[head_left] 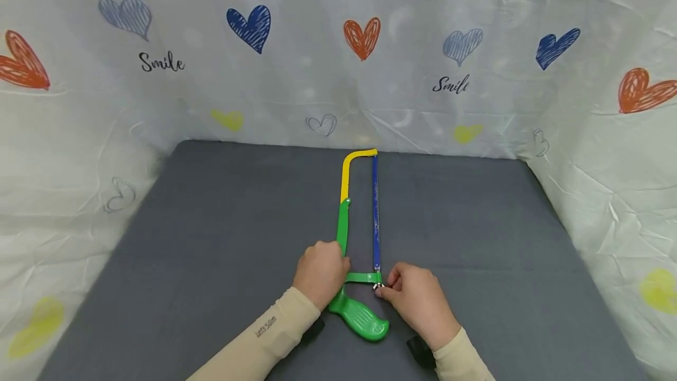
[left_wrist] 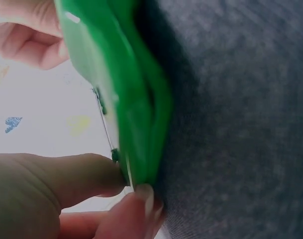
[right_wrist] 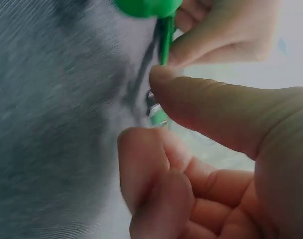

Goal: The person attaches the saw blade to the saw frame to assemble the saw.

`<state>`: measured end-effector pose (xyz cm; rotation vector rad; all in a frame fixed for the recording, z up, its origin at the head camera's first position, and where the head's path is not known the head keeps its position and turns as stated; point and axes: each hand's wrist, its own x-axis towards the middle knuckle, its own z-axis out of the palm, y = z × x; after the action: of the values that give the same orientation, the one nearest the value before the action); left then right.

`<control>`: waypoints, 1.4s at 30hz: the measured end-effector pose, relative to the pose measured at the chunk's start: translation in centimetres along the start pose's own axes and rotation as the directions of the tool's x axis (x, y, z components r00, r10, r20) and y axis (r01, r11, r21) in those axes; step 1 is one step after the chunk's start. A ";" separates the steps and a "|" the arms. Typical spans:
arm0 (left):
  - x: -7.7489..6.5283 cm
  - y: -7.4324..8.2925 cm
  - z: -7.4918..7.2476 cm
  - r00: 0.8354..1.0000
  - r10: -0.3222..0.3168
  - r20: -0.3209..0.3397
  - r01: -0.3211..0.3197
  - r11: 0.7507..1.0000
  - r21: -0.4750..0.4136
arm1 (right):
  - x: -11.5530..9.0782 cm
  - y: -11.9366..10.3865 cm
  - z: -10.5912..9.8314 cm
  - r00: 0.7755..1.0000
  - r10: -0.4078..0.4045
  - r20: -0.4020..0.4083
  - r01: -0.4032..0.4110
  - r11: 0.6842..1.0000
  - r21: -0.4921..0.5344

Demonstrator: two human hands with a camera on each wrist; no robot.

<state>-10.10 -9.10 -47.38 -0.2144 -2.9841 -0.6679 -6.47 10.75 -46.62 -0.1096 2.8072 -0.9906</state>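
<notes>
A hacksaw with a green handle, a yellow front frame and a blue blade lies on the grey table, its far end pointing away from me. My left hand grips the green part of the frame just ahead of the handle; the left wrist view has its thumb and fingers pinching the green edge. At the near end of the blade is a small metal wing nut. My right hand has its thumb and curled forefinger at this nut, which shows partly behind the thumb in the right wrist view.
The dark grey tabletop spreads out around the saw. White sheeting printed with hearts and the word Smile hangs behind the table and along both sides. Dark wrist straps show under both sleeves.
</notes>
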 end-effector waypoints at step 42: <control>0.2 0.2 -0.2 1.000 0.023 0.014 -0.023 1.000 0.013 | 1.4 1.6 -0.5 0.977 -0.055 0.207 0.005 0.972 0.234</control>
<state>-10.29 -8.96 -47.04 -0.2534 -2.9933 -0.6462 -7.99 12.15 -47.44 -0.2164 2.4850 -1.2279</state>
